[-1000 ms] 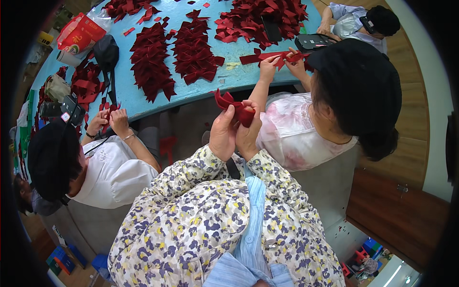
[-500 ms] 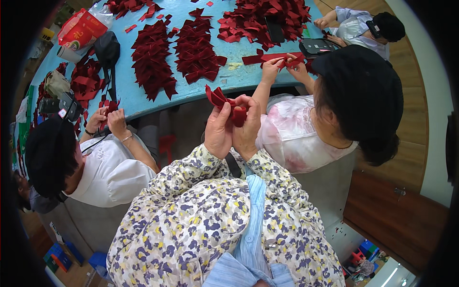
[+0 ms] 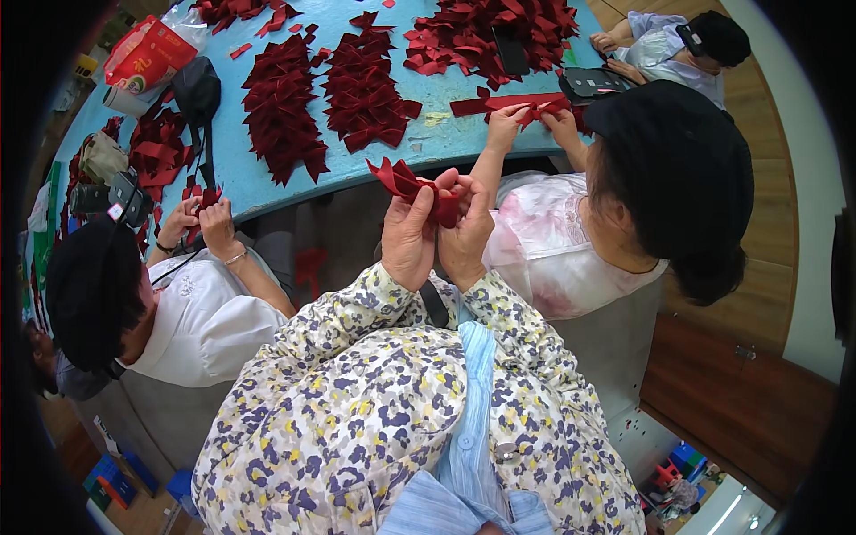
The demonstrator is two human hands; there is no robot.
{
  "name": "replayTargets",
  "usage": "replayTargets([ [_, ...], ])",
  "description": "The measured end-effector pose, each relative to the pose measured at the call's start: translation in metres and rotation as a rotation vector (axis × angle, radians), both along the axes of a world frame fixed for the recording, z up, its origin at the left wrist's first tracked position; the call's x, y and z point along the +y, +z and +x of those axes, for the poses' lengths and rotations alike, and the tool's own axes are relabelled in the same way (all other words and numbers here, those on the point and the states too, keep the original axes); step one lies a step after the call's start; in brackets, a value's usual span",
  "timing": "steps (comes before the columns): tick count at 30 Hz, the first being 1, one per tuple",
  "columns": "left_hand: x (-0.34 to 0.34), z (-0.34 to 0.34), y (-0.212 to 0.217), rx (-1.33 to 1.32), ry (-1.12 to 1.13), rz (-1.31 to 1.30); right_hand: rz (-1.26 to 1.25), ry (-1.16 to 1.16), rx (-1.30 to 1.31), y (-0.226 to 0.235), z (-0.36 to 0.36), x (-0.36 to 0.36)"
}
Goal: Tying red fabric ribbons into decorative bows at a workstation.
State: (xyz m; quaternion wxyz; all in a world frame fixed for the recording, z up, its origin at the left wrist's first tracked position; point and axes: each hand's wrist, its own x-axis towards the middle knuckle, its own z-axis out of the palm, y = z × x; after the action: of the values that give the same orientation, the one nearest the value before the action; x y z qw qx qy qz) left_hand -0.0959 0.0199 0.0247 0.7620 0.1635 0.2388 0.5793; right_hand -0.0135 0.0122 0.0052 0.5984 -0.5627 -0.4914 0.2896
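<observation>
My left hand [image 3: 408,234] and my right hand [image 3: 465,230] are raised together in front of my chest, both pinching a dark red ribbon bow [image 3: 403,179]. The bow's loops stick out to the upper left of my fingers. My floral-patterned sleeves come up from below. Just beyond my hands is the near edge of a blue table [image 3: 437,127], which carries rows of finished red bows [image 3: 361,85].
A person in white [image 3: 192,312] on my left handles a red piece at the table edge. A dark-haired person [image 3: 660,169] on my right works a red ribbon strip [image 3: 517,105]. A loose heap of red ribbon [image 3: 481,31], a black bag [image 3: 196,89] and a red packet [image 3: 147,53] lie on the table.
My hands have turned and lifted the bow slightly, its loops now pointing more to the upper left. The neighbours' hands shifted only a little.
</observation>
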Motion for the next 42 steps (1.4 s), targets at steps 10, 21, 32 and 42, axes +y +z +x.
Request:
replayTargets([
  [10,0.043,0.007,-0.004,-0.004,0.03,-0.053,-0.015,-0.008,-0.248,-0.004,0.007,0.039],
  [21,0.065,-0.004,-0.042,0.085,0.133,-0.101,-0.043,0.153,-0.274,-0.014,-0.005,0.063],
  [32,0.09,0.002,-0.064,0.447,0.101,0.252,-0.015,0.154,-0.574,-0.013,0.015,0.086],
  [42,0.187,0.012,-0.1,0.102,-0.07,-0.162,-0.309,0.217,-0.429,-0.048,0.029,0.173],
])
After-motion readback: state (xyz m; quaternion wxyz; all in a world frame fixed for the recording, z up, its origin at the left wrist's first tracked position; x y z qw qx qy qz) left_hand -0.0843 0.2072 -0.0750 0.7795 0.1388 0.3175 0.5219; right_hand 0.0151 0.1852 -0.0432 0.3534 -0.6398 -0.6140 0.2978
